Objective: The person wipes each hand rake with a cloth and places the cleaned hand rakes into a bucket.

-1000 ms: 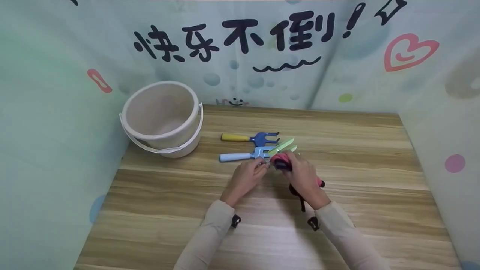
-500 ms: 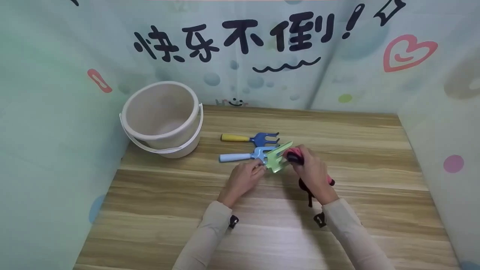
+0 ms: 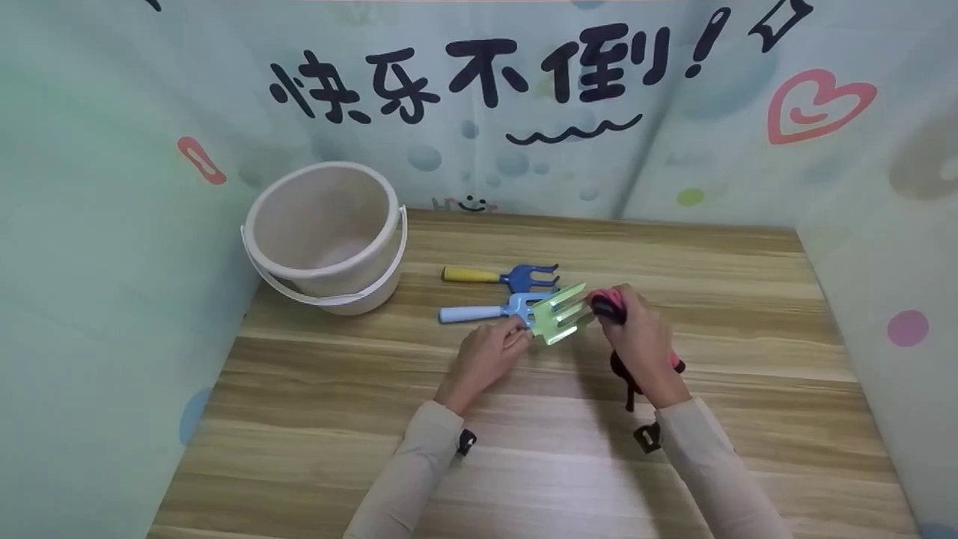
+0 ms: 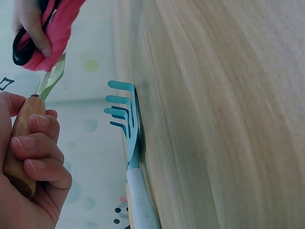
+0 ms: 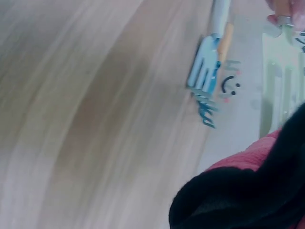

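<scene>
In the left wrist view, my left hand [image 4: 40, 157] curls its fingers round the wooden handle [image 4: 20, 131] of a small green garden fork [image 3: 557, 318]. The fork's tines point up and right in the head view. My right hand [image 3: 640, 337] grips a bunched pink cloth [image 4: 57, 36] with black edging, close beside the tine tips. Part of the cloth hangs below that hand. Just behind the green fork lies a light blue hand rake [image 3: 471, 314], its tines partly covered by the fork in the head view. A dark blue rake [image 3: 520, 277] with a yellow handle lies beyond it.
A white bucket [image 3: 374, 262] stands upright at the back left, its handle lowered toward the front. The wooden table [image 3: 314, 419] meets a printed cloth backdrop [image 3: 524, 172] at the back and on both sides.
My right hand has moved right with the pink cloth, off the green fork's tines. The fork has turned so its flat face shows. My left hand has hardly moved.
</scene>
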Demonstrator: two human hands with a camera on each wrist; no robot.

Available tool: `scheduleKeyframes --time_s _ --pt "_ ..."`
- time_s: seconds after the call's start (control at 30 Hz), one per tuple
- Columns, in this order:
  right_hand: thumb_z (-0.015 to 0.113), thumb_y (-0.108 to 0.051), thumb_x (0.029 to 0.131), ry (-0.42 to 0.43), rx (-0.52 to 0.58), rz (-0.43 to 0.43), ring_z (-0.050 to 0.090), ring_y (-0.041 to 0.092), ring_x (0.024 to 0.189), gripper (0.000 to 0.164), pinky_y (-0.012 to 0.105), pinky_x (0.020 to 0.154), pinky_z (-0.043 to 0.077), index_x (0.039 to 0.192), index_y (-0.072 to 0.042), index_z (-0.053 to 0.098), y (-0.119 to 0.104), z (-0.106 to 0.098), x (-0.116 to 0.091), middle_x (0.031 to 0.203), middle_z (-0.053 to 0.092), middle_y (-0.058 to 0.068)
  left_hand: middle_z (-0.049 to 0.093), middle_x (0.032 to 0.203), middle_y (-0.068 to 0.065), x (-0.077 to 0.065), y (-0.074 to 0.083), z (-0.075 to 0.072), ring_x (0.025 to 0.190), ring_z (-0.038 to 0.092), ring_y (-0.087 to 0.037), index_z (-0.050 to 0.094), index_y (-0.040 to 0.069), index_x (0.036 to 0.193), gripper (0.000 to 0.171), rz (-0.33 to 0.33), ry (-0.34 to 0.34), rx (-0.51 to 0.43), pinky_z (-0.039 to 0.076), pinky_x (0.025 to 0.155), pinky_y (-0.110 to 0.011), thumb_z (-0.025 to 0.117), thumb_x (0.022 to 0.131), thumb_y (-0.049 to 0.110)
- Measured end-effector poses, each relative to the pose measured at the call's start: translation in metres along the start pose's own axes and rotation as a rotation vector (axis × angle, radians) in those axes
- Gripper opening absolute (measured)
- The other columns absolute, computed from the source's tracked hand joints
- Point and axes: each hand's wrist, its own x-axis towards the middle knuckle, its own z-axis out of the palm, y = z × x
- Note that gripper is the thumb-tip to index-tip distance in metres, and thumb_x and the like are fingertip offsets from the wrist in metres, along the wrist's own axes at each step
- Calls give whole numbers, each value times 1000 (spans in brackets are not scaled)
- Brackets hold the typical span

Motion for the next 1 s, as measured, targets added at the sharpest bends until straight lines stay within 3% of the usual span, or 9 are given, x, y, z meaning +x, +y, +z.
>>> scheduleKeyframes --time_s 0.2,0.47,0.87,1.0 --pt "69 -6 78 18 4 -57 64 37 68 25 49 54 48 99 -10 57 -17 -6 1 87 65 15 51 69 6 2 2 -1 61 44 -8 61 17 94 21 -11 6 -3 37 54 -22 49 95 35" --pt "71 -10 78 18 -25 -167 61 27 57 21 43 46 47 94 -13 57 -42 3 1 78 64 10 52 67 5 5 6 1 59 45 -10 61 17 97 20 8 51 57 40 54 -26 50 94 33" --pt "71 -10 75 35 -50 -248 59 29 53 22 44 45 45 93 -12 58 -57 16 2 72 64 10 56 70 1 7 10 1 58 46 -10 59 16 98 15 16 70 66 40 53 -25 52 93 29" --pt "73 -12 75 16 -75 -233 58 29 52 25 44 45 44 93 -13 57 -59 16 3 70 63 11 56 69 2 7 11 2 58 46 -10 59 17 98 13 12 67 56 40 53 -25 53 92 27"
